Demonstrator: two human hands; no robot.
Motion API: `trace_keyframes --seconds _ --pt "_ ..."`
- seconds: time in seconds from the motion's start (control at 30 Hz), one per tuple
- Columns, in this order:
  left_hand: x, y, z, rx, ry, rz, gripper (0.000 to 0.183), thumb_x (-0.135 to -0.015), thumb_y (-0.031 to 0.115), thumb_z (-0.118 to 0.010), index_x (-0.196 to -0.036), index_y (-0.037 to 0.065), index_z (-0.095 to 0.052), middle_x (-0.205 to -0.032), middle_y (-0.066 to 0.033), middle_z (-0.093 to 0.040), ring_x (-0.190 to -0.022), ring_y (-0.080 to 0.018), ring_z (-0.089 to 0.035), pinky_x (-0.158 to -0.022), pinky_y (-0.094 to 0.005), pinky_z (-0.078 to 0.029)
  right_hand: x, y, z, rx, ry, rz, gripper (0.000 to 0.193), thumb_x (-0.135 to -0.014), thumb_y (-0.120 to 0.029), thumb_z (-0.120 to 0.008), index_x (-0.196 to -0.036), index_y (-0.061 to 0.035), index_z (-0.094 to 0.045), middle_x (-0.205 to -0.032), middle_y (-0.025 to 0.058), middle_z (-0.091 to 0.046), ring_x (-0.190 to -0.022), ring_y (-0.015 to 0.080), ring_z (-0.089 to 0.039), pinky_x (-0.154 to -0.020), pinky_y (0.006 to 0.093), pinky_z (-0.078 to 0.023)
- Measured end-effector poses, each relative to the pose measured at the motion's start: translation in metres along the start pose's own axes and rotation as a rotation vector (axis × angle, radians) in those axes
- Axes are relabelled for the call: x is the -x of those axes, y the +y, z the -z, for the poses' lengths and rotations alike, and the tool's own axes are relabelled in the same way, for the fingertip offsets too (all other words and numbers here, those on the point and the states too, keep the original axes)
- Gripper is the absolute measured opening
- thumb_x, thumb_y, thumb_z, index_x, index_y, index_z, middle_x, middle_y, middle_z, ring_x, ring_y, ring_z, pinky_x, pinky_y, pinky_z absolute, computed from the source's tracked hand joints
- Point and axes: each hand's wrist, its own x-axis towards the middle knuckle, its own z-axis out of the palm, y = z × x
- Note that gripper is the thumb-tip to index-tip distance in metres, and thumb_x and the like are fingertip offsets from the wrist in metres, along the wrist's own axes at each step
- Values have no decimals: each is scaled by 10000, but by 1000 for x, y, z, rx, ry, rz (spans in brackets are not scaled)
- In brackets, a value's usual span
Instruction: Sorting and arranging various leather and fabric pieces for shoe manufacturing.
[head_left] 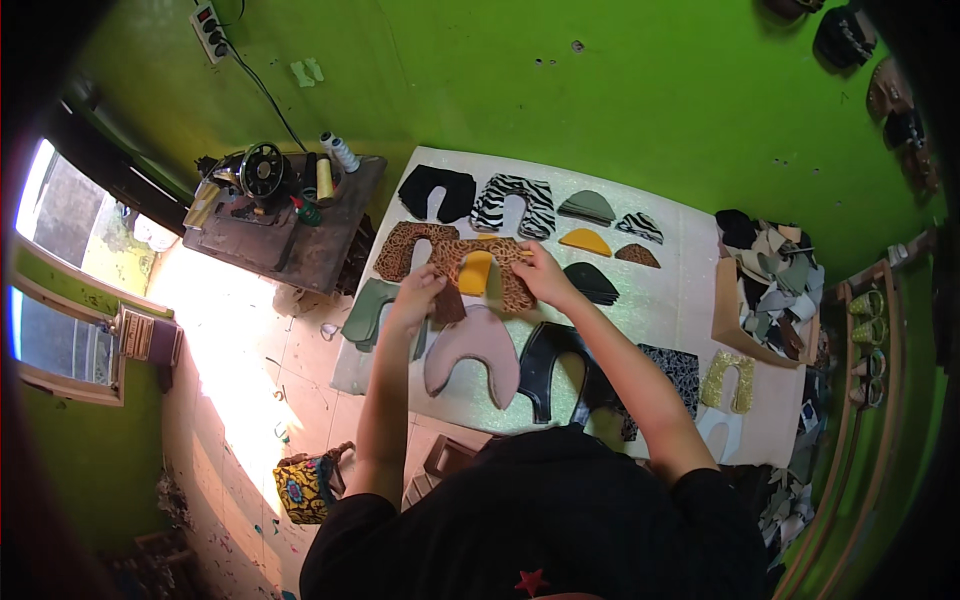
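Observation:
My left hand [421, 299] and my right hand [541, 279] are closed on opposite sides of a leopard-print U-shaped cut piece [513, 291] above the table. Its left leg shows a plain brown face. Yellow material [476, 275] shows through its opening. To its left lies a stack of leopard-print pieces [393, 257], with grey-green U pieces [369, 310] nearer me. A pink U piece [472, 338] lies below my hands, and a glossy black one [541, 372] lies beside it, partly under my right forearm. Black [424, 184] and zebra-print stacks [489, 206] sit farther back.
Half-round pieces in grey-green [587, 206], yellow [586, 240] and black [590, 283] lie right of my hands on the pale table [672, 285]. A scrap-filled cardboard box [752, 343] stands at its right end. A sewing machine [262, 172] occupies a table at left.

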Motion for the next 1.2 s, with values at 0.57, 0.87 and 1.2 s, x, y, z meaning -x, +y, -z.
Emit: trace_keyframes --seconds 0.57,0.87,1.2 --pt "-110 -28 131 -531 404 -347 291 -688 -74 -471 -888 51 -641 -681 -61 -559 -629 -119 -495 -613 -248 -401 -92 43 -128 247 164 -53 408 -675 -99 -638 -1068 -43 -542 -952 143 -605 -923 284 -573 -813 337 -447" --pt "-105 -4 93 -991 472 -205 309 -704 88 -566 -1003 133 -630 -1033 -148 -569 -980 -312 -514 -826 -384 -428 -90 48 -112 465 -89 25 475 -662 -204 -664 -1054 23 -522 -1171 231 -432 -1086 346 -447 -893 370 -401" --pt "-85 14 24 -1105 373 -372 392 -716 290 -627 -1085 168 -574 -1292 -214 -367 -1239 -378 -266 -989 -461 -276 -55 8 -52 1004 -1 201 405 -638 -163 -647 -1013 -53 -542 -1220 178 -352 -1073 334 -399 -827 445 -398"
